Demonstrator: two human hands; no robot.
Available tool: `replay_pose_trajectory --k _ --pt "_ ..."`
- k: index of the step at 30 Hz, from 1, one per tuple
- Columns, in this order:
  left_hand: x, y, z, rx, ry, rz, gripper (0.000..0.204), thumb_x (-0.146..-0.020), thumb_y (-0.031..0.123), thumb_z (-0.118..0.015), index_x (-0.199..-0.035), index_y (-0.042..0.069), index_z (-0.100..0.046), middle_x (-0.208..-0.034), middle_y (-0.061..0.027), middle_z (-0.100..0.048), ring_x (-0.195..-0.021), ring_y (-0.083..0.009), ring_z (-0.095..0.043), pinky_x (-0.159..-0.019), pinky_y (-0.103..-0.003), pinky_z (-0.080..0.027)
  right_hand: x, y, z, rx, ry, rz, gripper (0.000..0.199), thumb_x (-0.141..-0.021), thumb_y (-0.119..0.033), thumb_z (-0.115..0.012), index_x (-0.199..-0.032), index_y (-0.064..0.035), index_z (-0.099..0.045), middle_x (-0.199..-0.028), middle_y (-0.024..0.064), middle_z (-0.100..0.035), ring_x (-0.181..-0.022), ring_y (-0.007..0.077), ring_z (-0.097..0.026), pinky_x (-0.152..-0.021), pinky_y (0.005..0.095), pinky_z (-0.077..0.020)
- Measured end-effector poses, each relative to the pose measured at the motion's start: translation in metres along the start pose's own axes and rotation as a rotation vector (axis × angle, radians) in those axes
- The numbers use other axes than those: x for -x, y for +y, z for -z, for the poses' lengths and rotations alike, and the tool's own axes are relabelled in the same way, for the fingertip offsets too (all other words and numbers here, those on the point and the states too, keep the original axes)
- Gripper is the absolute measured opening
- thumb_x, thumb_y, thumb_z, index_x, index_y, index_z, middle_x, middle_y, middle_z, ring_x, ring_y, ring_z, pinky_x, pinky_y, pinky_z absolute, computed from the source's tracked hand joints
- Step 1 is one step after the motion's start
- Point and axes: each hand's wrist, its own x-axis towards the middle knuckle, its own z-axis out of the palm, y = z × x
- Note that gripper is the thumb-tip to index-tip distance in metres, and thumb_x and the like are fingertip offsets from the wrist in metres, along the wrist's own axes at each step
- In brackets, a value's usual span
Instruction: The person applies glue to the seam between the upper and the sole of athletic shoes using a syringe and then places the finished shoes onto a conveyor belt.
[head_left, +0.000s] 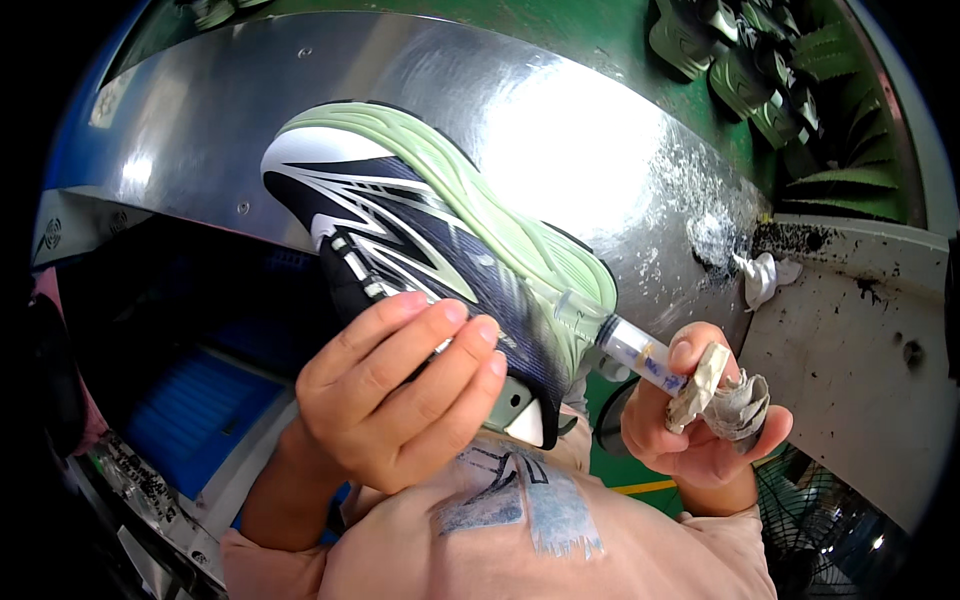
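- A running shoe (pixel 430 240), navy, black and white with a pale green sole, is at the centre, over the near edge of a metal worktop. It is tipped on its side, toe to the upper left, heel to the lower right, sole facing away from the person. Whether it touches the metal is hard to tell.
- The left hand (pixel 400 390) grips the shoe on its near side, by the opening; its four fingers lie close together and bent over the upper, and the thumb is hidden.
- A clear syringe (pixel 645 355) with a dark ring near its front end points at the sole's edge by the heel; whether the tip touches cannot be told.
- The right hand (pixel 700 430) pinches the syringe's back end, its fingers curled around pale, rough wrapping (pixel 735 400).
- The shiny worktop (pixel 420 65) curves behind the shoe, speckled white on the right, where a crumpled white scrap (pixel 765 280) lies at the edge.
- Beyond, at the upper right, stand more dark shoes (pixel 745 80) with green soles.
- At the lower left is a blue panel (pixel 200 420).
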Motion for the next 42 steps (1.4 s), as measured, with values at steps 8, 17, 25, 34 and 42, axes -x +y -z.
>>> replay_pose_trajectory --k 8,17,25,34,42 --pt "-0.016 -0.003 0.003 -0.053 -0.082 -0.060 0.014 -0.081 0.007 -0.061 -0.094 0.006 -0.065 -0.100 -0.0108 -0.068 -0.095 -0.0273 -0.063 -0.084 -0.040 -0.054 0.032 0.001 0.025 0.016 0.065 0.018 0.095 -0.077 -0.080 -0.038 -0.120 0.0045 -0.034 -0.059 -0.0006 -0.043 -0.049 0.0043 -0.036 -0.044 0.0178 -0.0280" --pt "-0.068 -0.016 0.006 -0.014 -0.313 -0.128 0.032 -0.069 0.010 -0.066 -0.099 0.000 -0.064 -0.103 -0.0188 -0.065 -0.094 -0.0351 -0.063 -0.085 -0.044 -0.052 0.041 0.011 0.038 -0.182 0.194 0.052 0.094 -0.078 -0.076 -0.047 -0.127 0.0031 -0.034 -0.072 0.0025 -0.044 -0.058 0.0048 -0.035 -0.049 0.0195 -0.0260" --pt "-0.138 -0.049 -0.012 0.052 -0.579 -0.409 0.051 -0.069 0.018 -0.071 -0.115 0.001 -0.059 -0.098 -0.0173 -0.064 -0.080 -0.0327 -0.063 -0.067 -0.038 -0.051 0.034 0.027 0.044 -0.426 0.249 0.181 0.080 -0.085 -0.068 -0.049 -0.132 -0.0047 -0.034 -0.076 0.0025 -0.043 -0.060 0.0024 -0.027 -0.049 0.0158 -0.0223" --pt "-0.153 -0.011 -0.023 -0.040 -0.619 -0.108 0.055 -0.076 0.015 -0.068 -0.126 -0.002 -0.055 -0.073 -0.0145 -0.063 -0.058 -0.0250 -0.059 -0.055 -0.033 -0.045 0.040 0.015 0.049 -0.236 0.329 0.206 0.094 -0.078 -0.079 -0.043 -0.129 -0.0005 -0.035 -0.069 -0.0001 -0.043 -0.056 0.0050 -0.034 -0.049 0.0188 -0.0268" --pt "-0.152 0.023 -0.032 -0.069 -0.513 0.256 0.043 -0.083 0.014 -0.064 -0.121 -0.004 -0.055 -0.067 -0.0199 -0.061 -0.055 -0.0332 -0.061 -0.051 -0.039 -0.044 0.040 0.009 0.032 -0.172 0.431 0.240 0.101 -0.072 -0.079 -0.050 -0.128 0.0027 -0.034 -0.072 -0.0003 -0.045 -0.061 0.0050 -0.038 -0.055 0.0179 -0.0296"
